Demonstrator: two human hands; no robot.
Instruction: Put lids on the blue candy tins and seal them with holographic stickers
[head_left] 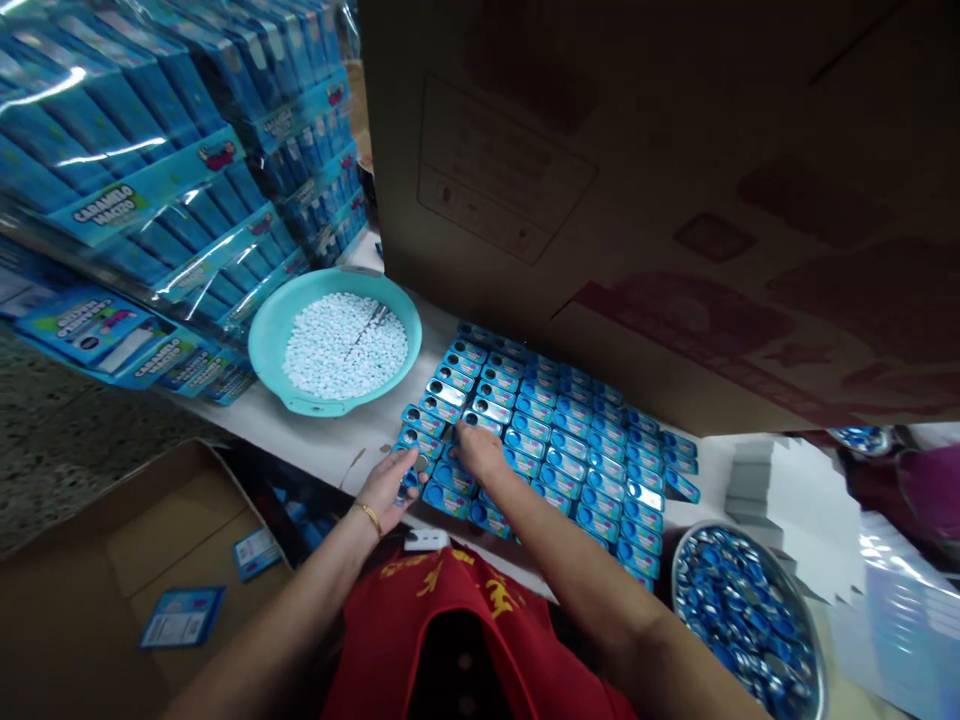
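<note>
Small blue rectangular tins (568,444), each with a round spot at one end, lie in close rows on the white table. My left hand (386,487), with a gold bangle at the wrist, is cupped at the near left edge of the rows. In its curled fingers are a few small round blue-and-silver pieces (409,482). Over the left columns of tins, my right hand (478,450) points down with its fingertips pinched together at the end of one tin. What sits between those fingertips is too small to make out.
Left of the rows stands a turquoise basin (337,405) of small white pellets with tweezers. A metal bowl (821,690) of round blue-and-silver pieces is at right. A large carton (637,200) looms behind; wrapped blue boxes (150,200) and an open carton (150,520) are left.
</note>
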